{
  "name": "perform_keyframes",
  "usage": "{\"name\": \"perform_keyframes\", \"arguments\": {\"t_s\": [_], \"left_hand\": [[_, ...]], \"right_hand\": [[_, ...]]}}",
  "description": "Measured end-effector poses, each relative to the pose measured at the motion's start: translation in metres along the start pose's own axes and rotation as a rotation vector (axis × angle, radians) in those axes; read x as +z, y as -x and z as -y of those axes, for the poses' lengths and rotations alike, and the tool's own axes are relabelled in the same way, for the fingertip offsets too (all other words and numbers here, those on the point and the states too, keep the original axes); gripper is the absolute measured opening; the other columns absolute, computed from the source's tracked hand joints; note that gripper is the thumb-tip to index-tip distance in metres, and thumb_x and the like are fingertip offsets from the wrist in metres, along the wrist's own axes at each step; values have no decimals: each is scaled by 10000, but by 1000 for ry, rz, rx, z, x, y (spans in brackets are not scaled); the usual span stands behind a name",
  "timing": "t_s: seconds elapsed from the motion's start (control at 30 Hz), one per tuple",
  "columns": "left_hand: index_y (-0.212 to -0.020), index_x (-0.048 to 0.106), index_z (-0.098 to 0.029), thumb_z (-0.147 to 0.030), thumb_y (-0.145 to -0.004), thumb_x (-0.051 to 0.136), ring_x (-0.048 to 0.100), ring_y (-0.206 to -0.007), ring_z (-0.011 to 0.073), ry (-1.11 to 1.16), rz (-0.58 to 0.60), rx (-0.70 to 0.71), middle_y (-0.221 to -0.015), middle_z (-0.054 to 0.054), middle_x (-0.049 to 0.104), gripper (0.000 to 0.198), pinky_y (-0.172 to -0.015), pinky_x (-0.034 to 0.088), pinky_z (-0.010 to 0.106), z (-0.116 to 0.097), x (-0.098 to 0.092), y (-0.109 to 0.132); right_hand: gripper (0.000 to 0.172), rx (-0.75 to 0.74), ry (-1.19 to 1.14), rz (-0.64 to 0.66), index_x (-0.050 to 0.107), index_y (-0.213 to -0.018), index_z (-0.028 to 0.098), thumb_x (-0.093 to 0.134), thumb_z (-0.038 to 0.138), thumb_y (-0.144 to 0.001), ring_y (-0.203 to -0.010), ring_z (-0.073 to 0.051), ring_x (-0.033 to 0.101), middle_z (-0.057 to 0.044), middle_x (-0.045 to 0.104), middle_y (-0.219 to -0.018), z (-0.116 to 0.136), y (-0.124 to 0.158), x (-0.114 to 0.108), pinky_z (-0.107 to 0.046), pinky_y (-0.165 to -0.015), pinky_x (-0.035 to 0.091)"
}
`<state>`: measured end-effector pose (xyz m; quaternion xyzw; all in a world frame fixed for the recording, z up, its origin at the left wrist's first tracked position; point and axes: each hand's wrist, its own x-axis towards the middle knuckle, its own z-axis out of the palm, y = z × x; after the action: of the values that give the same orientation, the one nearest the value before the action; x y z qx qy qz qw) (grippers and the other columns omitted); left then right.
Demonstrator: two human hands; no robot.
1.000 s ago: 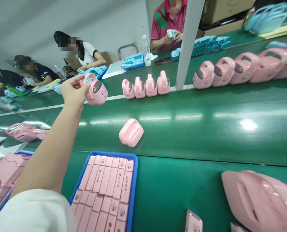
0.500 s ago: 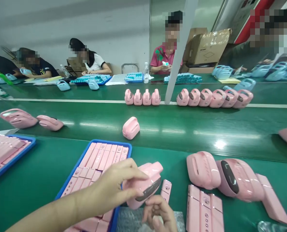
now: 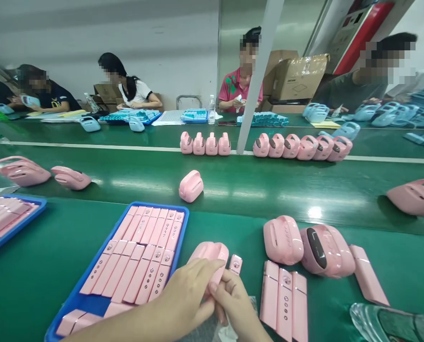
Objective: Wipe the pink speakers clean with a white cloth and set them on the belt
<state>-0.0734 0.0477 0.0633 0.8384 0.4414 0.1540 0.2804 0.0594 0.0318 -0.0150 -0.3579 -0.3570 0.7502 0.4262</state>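
Note:
My left hand [image 3: 197,287] is closed around a pink plastic appliance housing [image 3: 212,251], which has a raised handle-like ridge. At the housing's near right side, my right hand [image 3: 235,297] has its fingers bent and pressed close to it. A crumpled white cloth [image 3: 226,332] shows under the right palm, seemingly held in the curled fingers, which partly hide it. Just beyond the hands lies a small pink panel [image 3: 236,264] with a round emblem. The housing's lower part is covered by both hands.
To the left, a blue tray [image 3: 66,304] holds rows of pink panels. Two pink housings [image 3: 283,240] and several loose panels [image 3: 285,304] lie right, beside a clear bottle [image 3: 386,323]. Across the green belt [image 3: 269,190] stand more housings, a post [image 3: 258,76] and seated co-workers.
The housing has turned so its dark window no longer shows. My right hand has risen to its side, and both hands are closer together. The view has shifted slightly.

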Motion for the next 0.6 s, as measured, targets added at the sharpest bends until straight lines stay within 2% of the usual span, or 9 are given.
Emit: {"name": "perform_keyframes", "arguments": {"t_s": [0.13, 0.23, 0.33, 0.47, 0.6], "left_hand": [[-1262, 514, -205, -66, -694, 472, 643, -1029, 218, -30, -10, -3, -1134, 78, 678, 586, -900, 551, 362, 5, 5, 6], [-1328, 464, -215, -74, -727, 460, 638, -1093, 216, -87, -40, 70, -1195, 83, 663, 618, -952, 540, 354, 10, 7, 10], [-1377, 415, -237, -77, -743, 473, 641, -1112, 210, -118, -72, 138, -1230, 77, 655, 656, -959, 536, 314, 15, 6, 14], [-1421, 372, -299, -89, -748, 530, 599, -1191, 222, -108, -31, 142, -1316, 52, 611, 723, -1033, 476, 322, 22, 6, 20], [-1450, 339, -348, -86, -765, 531, 555, -1247, 233, -10, -23, 99, -1369, 34, 571, 759, -1043, 462, 324, 30, 14, 25]], "right_hand": [[591, 25, 57, 4, 543, -858, 131, 688, 672, -668, -282, -18, 322, 76, 469, -450, -1, 0, 2, -136, -288, 202], [635, 34, 61, -4, 514, -868, 142, 688, 706, -633, -295, -24, 336, 86, 457, -468, 3, 1, 4, -142, -296, 226], [639, 29, 46, -6, 518, -877, 140, 712, 688, -613, -330, -23, 356, 63, 515, -529, 10, 1, 8, -147, -319, 257], [459, -26, 55, -39, 578, -867, 126, 752, 501, -669, -457, -43, 448, 19, 598, -627, 16, 2, 11, -159, -449, 364], [287, -63, 163, -143, 593, -862, 134, 717, 304, -667, -618, -105, 549, 8, 615, -705, 18, 4, 12, -202, -571, 419]]}}
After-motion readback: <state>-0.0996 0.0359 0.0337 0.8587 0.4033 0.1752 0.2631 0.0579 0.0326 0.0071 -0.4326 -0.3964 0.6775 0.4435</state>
